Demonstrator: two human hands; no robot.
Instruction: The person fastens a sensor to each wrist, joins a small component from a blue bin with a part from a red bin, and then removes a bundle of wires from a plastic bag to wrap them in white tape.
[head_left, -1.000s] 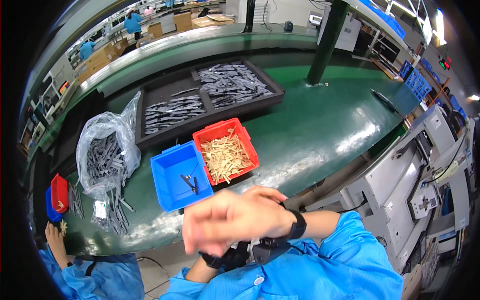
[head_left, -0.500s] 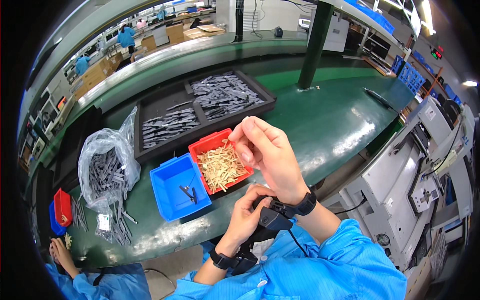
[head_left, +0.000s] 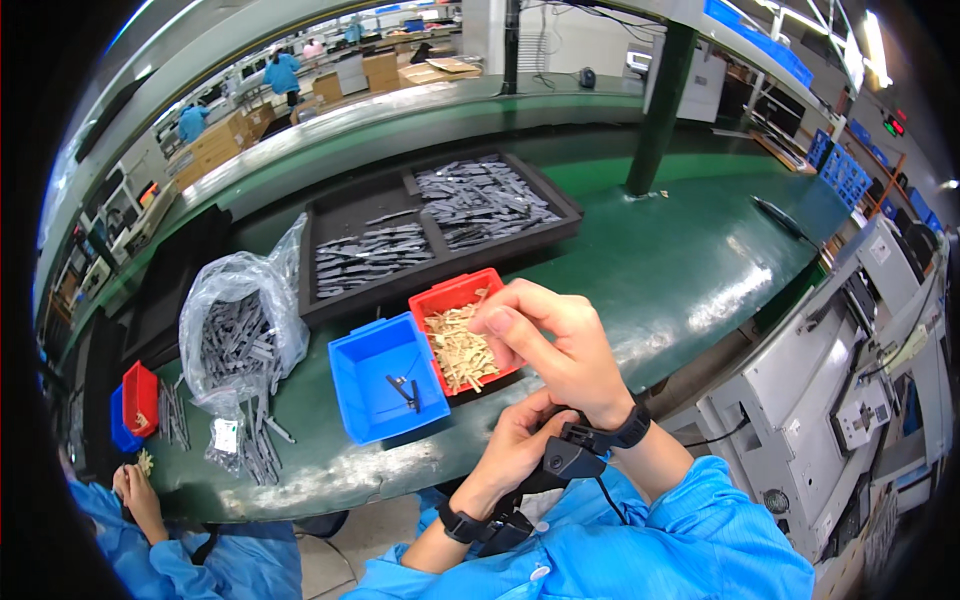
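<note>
Above the right edge of a red bin [head_left: 500, 284] hangs my right hand [head_left: 560, 350], its thumb and fingertips pinched together. Anything between those fingertips is too small to make out. Many small brass-coloured metal pieces [head_left: 455, 345] fill that bin. My left hand [head_left: 517, 445] is closed lower down, close to my right wrist, its fingers curled inward; what it grips is hidden. Black wrist straps with small devices [head_left: 572, 458] are on both wrists. Left of the red bin, touching it, sits a blue bin [head_left: 375, 365] with a few dark slim parts [head_left: 403, 392] inside.
Behind the bins lies a black divided tray [head_left: 440, 245] of grey strips. A clear plastic bag [head_left: 215, 285] of similar strips stands left, loose strips beside it. Farther left are a co-worker's hand [head_left: 140, 500] and another red bin [head_left: 140, 395]. A green post [head_left: 660, 110] rises behind; machinery [head_left: 790, 420] stands right.
The view has shifted, so the bench appears farther right. My right hand has lowered toward the red bin's right side, its fingers still pinched. My left hand stays closed below it.
</note>
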